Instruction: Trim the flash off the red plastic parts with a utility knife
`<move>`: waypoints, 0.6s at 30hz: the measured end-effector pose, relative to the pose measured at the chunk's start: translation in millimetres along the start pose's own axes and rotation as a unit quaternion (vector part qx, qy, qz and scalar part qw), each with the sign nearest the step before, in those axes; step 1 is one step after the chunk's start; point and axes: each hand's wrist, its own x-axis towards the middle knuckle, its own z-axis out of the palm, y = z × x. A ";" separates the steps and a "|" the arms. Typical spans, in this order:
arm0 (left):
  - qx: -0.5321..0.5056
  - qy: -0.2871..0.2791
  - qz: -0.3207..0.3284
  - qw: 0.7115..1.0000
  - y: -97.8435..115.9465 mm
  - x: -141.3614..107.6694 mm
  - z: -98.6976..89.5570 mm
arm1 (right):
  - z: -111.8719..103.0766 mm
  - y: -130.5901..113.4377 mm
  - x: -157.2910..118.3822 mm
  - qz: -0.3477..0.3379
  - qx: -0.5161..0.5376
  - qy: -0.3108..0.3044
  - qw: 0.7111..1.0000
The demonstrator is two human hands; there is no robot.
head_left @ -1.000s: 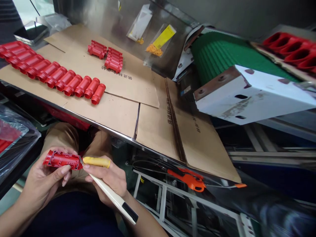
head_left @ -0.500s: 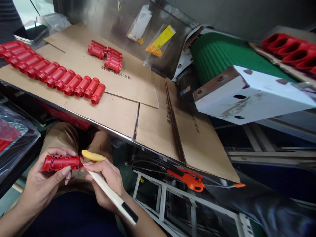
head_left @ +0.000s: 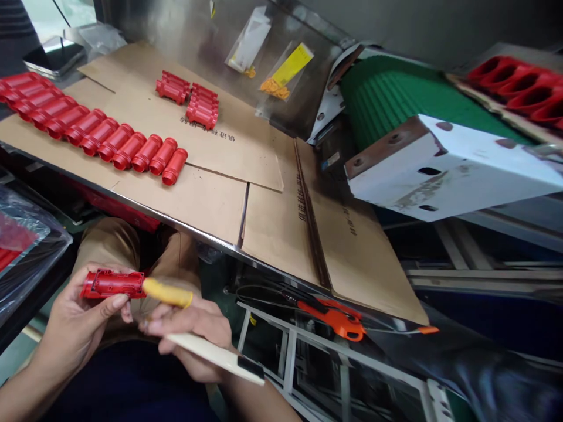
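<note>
A red, half-tube plastic shell (head_left: 115, 284) was gripped in the left hand (head_left: 77, 316), just beside the right hand (head_left: 196, 328). By the latter, one finger sheathed in a yellow rubber cot (head_left: 167, 292), a slim cream-handled tool (head_left: 211, 353) was grasped. For neat work, the shell was probably best braced firmly and the tip guided lightly, clear of the left hand. Since half a second earlier, the tool had been lowered from the shell's end, its handle flattened.
</note>
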 end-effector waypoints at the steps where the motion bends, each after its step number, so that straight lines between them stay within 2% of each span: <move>1: 0.019 0.008 0.019 1.000 -0.9 -1.9 -1.4 | 2.1 0.9 -0.3 0.005 -0.011 0.039 0.999; 4: 0.103 0.011 0.096 0.990 -3.5 -5.9 -7.7 | 9.5 3.4 0.5 -0.017 -0.040 0.103 0.994; 8: 0.179 -0.026 0.184 0.966 -4.3 -5.4 -12.0 | 16.7 2.9 0.6 -0.062 -0.088 0.106 0.989; 14: 0.194 -0.031 0.200 0.960 -4.4 -5.4 -12.3 | 17.9 4.1 -1.3 -0.090 -0.115 0.112 0.983; 18: 0.190 -0.019 0.173 0.966 -6.2 -7.6 -13.9 | 17.2 5.4 -2.2 -0.091 -0.115 0.110 0.983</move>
